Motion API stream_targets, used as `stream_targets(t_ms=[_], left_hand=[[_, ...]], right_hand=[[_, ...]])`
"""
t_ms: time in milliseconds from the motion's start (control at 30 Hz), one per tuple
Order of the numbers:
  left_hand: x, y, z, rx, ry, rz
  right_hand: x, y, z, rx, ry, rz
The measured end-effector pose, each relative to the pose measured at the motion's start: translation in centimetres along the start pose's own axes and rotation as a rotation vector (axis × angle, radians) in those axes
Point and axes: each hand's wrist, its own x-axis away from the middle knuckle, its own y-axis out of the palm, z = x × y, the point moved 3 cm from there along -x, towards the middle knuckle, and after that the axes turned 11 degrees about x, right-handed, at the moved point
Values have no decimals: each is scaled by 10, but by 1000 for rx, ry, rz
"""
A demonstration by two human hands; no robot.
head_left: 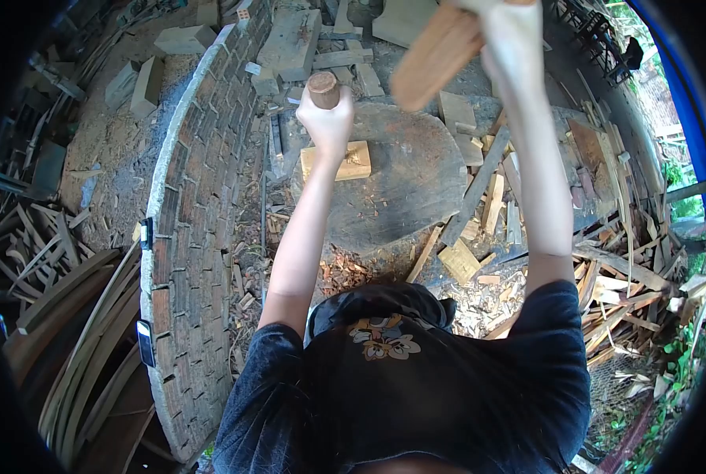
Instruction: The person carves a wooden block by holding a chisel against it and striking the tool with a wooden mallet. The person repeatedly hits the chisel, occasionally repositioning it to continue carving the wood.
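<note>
Black shirt [448, 403] fills the near side, a small cartoon print [384, 338] on its chest, with both bare arms reaching away to the far side. Brick wall [203, 229], the next largest, runs from near to far along the left. Right of it sits a broad round stump [400, 186], its top darkened and dotted with chips. Long curved strips [84, 355] lie bunched at the left beyond the wall, and a heap of scrap wood [606, 304] spreads on the right.

Far right of the stump's middle, the right hand [504, 16] is closed round a thick wooden bat [436, 59], raised above the stump. The bat's long axis slants, its blunt free end pointing left and near; the far edge of the view cuts off part of the grip end. A pale block [356, 164] lies flat on the left part of the stump, its long axis running left to right; loose shavings sit on top. The left hand [327, 122] is clenched round a round wooden handle [323, 91], which stands upright over the block's far side, end grain facing up; the hand hides its lower end, so contact with the block cannot be told. Smallest are two phones, one near [146, 344] and one farther [146, 234], at the wall's left edge
</note>
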Motion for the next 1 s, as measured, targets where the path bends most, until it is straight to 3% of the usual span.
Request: stream_targets(t_ms=[33,67,100,133,200,267,300,367,433,500,767,1000], left_hand=[[-1,2,1,-10,0,0],[-4,4,-7,-12,6,-7],[-3,3,-16,-115,241,51],[3,2,-11,-218,470,107],[-1,1,-3,-77,392,81],[-4,-7,3,69,193,76],[-6,-11,2,62,192,77],[-8,-20,-3,56,189,132],[-9,-25,-4,111,132,175],[-12,-36,-25,61,174,213],[3,-41,-8,106,85,303],[8,-78,-15,171,-40,653]], right_hand=[[13,16,3,110,105,-165],[17,57,31,737,162,-477],[50,69,35,1008,-675,-181],[53,67,37,1058,-693,-200],[51,62,40,1106,-735,-218],[51,47,47,892,-463,-104],[57,48,51,887,-462,-107],[78,48,88,428,229,-188],[113,67,132,243,561,-314],[158,94,176,287,584,-143],[222,130,215,390,799,-188],[231,145,222,474,847,-226]])
